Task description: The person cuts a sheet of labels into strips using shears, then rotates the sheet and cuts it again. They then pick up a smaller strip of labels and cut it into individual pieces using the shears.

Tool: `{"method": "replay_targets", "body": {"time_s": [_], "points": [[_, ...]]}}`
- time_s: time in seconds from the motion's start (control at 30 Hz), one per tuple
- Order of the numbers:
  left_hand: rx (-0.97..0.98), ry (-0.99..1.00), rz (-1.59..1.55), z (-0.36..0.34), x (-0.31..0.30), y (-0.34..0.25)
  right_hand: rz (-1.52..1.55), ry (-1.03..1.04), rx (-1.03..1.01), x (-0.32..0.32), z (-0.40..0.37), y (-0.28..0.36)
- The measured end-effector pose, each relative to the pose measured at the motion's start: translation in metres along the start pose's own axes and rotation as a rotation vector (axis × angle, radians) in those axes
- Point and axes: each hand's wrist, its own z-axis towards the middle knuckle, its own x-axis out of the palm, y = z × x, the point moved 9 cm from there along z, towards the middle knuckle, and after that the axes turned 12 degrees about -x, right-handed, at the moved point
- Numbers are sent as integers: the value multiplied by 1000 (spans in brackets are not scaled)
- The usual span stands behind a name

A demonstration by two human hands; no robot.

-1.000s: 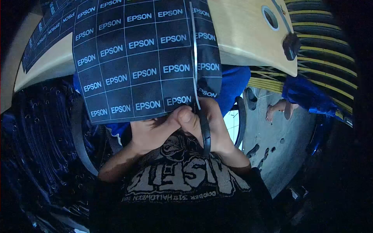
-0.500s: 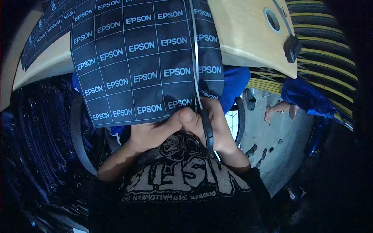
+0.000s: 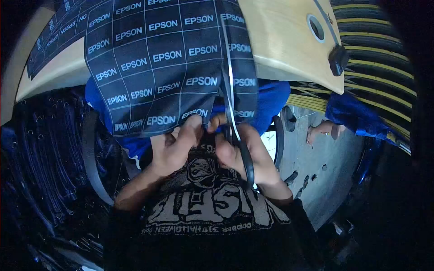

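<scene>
A dark sheet of fabric (image 3: 156, 67) printed with a grid of white EPSON words drapes from the table edge down toward my lap. My left hand (image 3: 174, 147) pinches its lower edge, thumb on top. Long-bladed scissors with a black handle (image 3: 247, 165) sit in my right hand (image 3: 253, 151). Their shiny blade points away from me along the fabric's right-hand column. A split from the lower edge sets a narrow right strip (image 3: 244, 97) apart, and blue cloth shows through the gap. The finger loops are partly hidden by my hand.
The pale wooden table (image 3: 285, 40) has a round hole and a black knob (image 3: 338, 60) at its right corner. More printed fabric (image 3: 58, 38) lies at left. Dark straps with metal rings (image 3: 49, 153) hang at left. Another person's foot (image 3: 316, 131) shows at right.
My hands have moved apart, the left one leftward with the fabric edge. A gap has opened between the main sheet and the right strip. The scissors remain in my right hand.
</scene>
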Motion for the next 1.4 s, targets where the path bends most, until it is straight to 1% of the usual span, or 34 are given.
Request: {"method": "replay_targets", "body": {"time_s": [0.03,0.07,0.1,0.17,0.2,0.23,0.27,0.3,0.37,0.4,0.43,0.47,0.5,0.53,0.57,0.63,0.67,0.77,0.83,0.87,0.9,0.97,1.0,1.07,1.2,1.3,1.4], "points": [[-50,-38,-29,0,-4,2,55,23,27,3,-7,-2],[45,-7,100,5,0,-9,83,77,115,6,-16,-4],[49,-7,99,8,-1,-8,80,79,112,5,-23,-2],[113,26,-46,8,-2,-9,205,24,200,7,-39,-4],[115,28,-47,8,0,-10,181,-14,252,5,-43,-4],[136,2,26,6,2,-14,180,-18,248,4,-43,-1],[155,-21,98,4,5,-18,174,-12,239,3,-42,2],[158,-13,98,3,8,-21,167,-4,226,2,-39,4],[199,52,186,0,18,-30,146,37,171,0,-29,5],[134,111,230,-1,20,-27,109,74,116,2,-23,10],[143,111,236,-3,20,-29,72,113,61,5,-18,14],[163,109,278,-5,21,-30,77,70,-23,7,-13,19],[180,107,320,-4,23,-32,79,76,-31,10,-9,17],[249,127,389,-5,29,-41,78,38,-54,8,-6,16],[255,127,391,-4,29,-44,75,-1,-76,5,-4,16],[361,132,499,-7,33,-53,23,10,-93,6,0,20],[494,127,453,-8,30,-56,26,-6,-92,7,2,20],[546,132,498,-10,29,-56,41,-25,-125,10,6,22],[554,131,549,-10,32,-57,45,-43,-151,11,8,28],[560,131,600,-11,34,-57,-115,-50,-270,8,10,35],[557,132,597,-13,33,-57,-115,-52,-267,7,12,31],[445,127,669,-7,30,-49,-92,-39,-289,8,15,28],[442,125,667,-6,30,-48,-93,-38,-285,7,15,26],[398,217,458,-3,29,-47,-142,-27,-260,6,16,21],[418,209,489,-3,32,-55,-141,-22,-271,8,17,22],[399,203,496,-3,31,-54,-77,-33,-231,7,17,18],[380,200,500,-3,29,-51,-63,-59,-259,10,20,21]]}}
